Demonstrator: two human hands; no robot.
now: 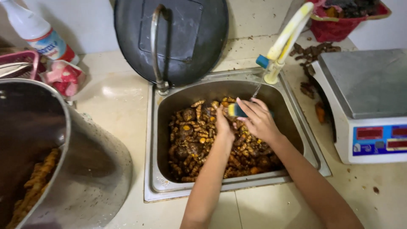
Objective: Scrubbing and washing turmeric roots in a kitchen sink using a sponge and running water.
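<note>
Many orange-brown roots (199, 144) fill the steel sink (296, 140), heaped from the left wall across to under the tap (288, 34), which runs a thin stream onto the hands. The sink's walls close in on all sides, so the open room lies upward and toward the near rim; a big pot (85, 169) crowds the counter on the left and a scale (364, 101) sits close on the right. A dark pan (190, 38) leans behind the sink.

The roots look small, knobby, hard and light, likely slick when wet and muddy; each is best pinched across its thick middle, not by its brittle nubs.

The left hand (222, 123) is curled around one root (217, 111), though its fingers are mostly hidden. The right hand (258, 121) grips a small blue-and-yellow brush (235, 110) against that root, fingers spread along it.
</note>
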